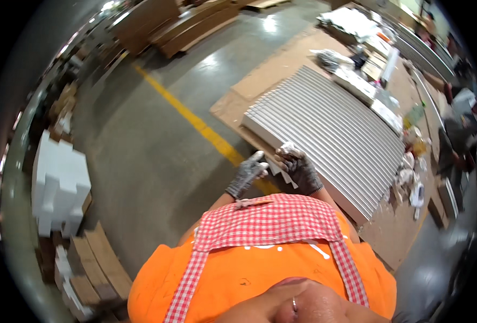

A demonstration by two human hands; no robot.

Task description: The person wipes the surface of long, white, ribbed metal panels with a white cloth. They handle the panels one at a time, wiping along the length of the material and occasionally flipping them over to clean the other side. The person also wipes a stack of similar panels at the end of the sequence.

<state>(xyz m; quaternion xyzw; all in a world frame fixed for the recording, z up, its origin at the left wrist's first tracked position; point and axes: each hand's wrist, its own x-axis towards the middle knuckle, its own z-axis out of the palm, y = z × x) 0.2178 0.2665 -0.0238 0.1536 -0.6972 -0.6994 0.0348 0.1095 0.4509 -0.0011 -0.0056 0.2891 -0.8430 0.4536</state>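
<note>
Both my hands wear grey knit gloves with pale fingertips and are close together in front of my apron. My left hand (245,175) is on the floor side, its fingers apart and nothing visible in them. My right hand (301,171) is curled at the near left corner of a wide stack of ribbed silver-grey metal profiles (330,134). Something whitish and crumpled shows at its fingertips; whether it is a held scrap or the glove's coating is unclear. Thin white strips (288,178) hang between the two hands, partly hidden.
The profiles lie on a cardboard-covered table (270,75). Wrapped packs (357,86), a green bottle (415,114) and crumpled white scraps (408,175) line its far right side. White foam blocks (61,180) and cardboard pieces (101,258) stand left. A yellow line (195,121) crosses the floor.
</note>
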